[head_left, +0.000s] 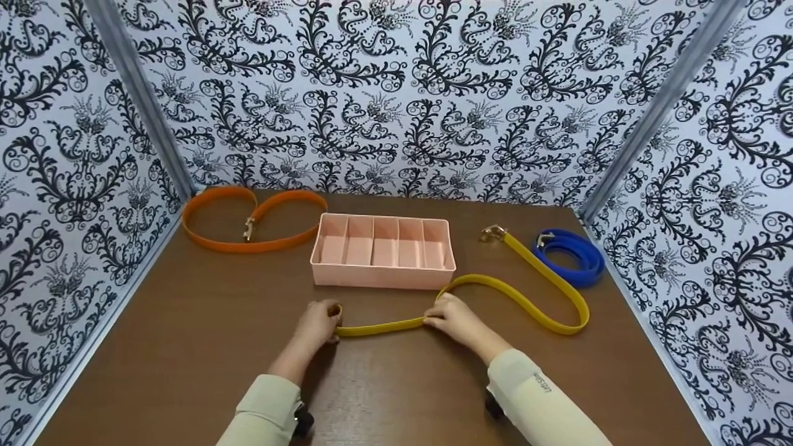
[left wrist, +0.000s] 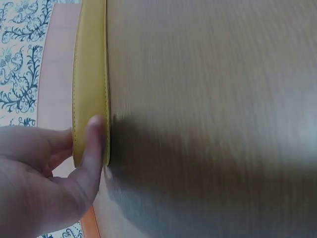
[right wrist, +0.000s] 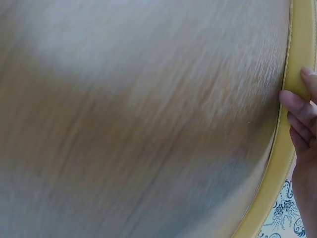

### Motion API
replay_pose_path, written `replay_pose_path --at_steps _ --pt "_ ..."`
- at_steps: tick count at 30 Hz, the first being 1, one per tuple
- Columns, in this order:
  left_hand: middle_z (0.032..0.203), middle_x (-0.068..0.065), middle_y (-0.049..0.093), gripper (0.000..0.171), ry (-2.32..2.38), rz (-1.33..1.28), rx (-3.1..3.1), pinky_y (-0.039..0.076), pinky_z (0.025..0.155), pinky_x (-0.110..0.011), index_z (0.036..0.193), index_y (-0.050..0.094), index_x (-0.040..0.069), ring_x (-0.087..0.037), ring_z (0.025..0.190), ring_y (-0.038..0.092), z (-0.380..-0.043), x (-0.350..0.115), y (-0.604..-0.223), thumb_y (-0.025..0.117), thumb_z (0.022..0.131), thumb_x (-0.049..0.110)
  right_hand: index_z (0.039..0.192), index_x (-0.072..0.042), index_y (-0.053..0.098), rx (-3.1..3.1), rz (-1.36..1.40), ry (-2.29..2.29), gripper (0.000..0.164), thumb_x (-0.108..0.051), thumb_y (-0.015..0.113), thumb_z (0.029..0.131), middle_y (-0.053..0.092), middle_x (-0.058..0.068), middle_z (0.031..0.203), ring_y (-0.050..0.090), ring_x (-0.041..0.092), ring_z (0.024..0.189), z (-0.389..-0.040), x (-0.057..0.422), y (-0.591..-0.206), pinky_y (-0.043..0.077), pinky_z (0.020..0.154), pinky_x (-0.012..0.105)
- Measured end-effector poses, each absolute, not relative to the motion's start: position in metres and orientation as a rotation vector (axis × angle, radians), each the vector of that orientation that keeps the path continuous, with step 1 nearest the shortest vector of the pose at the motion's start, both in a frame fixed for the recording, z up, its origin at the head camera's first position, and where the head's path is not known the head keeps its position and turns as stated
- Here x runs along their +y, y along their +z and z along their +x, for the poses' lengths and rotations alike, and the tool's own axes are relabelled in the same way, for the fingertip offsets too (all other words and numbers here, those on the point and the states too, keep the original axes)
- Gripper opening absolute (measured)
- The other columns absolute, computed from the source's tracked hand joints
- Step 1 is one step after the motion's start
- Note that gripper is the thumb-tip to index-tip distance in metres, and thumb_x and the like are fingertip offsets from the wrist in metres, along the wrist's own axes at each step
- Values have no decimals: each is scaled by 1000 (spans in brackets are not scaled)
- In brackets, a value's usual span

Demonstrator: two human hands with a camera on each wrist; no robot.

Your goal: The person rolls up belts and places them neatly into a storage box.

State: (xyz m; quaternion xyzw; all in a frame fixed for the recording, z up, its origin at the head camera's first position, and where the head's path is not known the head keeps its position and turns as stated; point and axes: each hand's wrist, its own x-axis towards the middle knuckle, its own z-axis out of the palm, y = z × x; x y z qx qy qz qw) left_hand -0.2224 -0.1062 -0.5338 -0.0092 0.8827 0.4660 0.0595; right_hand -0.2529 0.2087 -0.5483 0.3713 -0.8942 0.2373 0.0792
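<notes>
A yellow belt (head_left: 514, 296) stands on its edge across the table. Its near stretch runs between both hands, and the rest winds off to the right, ending in a metal buckle (head_left: 494, 233). At the belt's tail end, my left hand (head_left: 320, 321) pinches the strap, which curls back at the fingers; the left wrist view shows the thumb (left wrist: 95, 136) flat on the strap's face. Farther along, my right hand (head_left: 457, 318) pinches the same strap between thumb and fingers, just in front of a pink divided box (head_left: 378, 277). The right wrist view shows only part of that hand.
An orange belt (head_left: 263, 246) lies in wide loops at the back left, its buckle (head_left: 249, 228) inside. At the right edge sits a coiled blue belt (head_left: 579, 260). Patterned walls (head_left: 396, 124) enclose the brown table (head_left: 186, 347) on the back and both sides.
</notes>
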Motion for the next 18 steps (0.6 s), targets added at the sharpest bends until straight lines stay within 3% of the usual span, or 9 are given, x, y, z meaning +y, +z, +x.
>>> replay_pose_path --at_steps 4,7,14,18 --pt "93 -20 59 20 1505 24 2608 55 50 -33 103 66 -7 -19 64 54 -223 -102 -533 55 87 -6 84 -6 77 -2678 1099 681 8 -13 73 86 60 1 70 50 19 74 -253 209 -550 42 70 34" --pt "95 -17 64 29 1492 34 2612 52 48 -30 108 67 -8 -18 62 55 -222 -100 -530 55 81 -7 84 -6 77 -2682 1086 672 9 -13 73 86 61 1 71 51 19 75 -252 208 -551 42 70 34" --pt "94 -13 67 19 1319 186 2716 52 79 -41 97 72 -4 -26 87 60 -220 -91 -524 65 81 2 84 -5 77 -2714 1061 702 8 -11 73 86 62 1 72 51 18 75 -252 209 -549 42 70 35" --pt "85 -6 62 18 1229 225 2749 51 75 -41 92 72 1 -23 79 58 -217 -85 -524 77 79 13 84 -5 77 -2714 1069 698 9 -12 73 86 62 1 72 51 18 74 -253 209 -547 42 70 34"
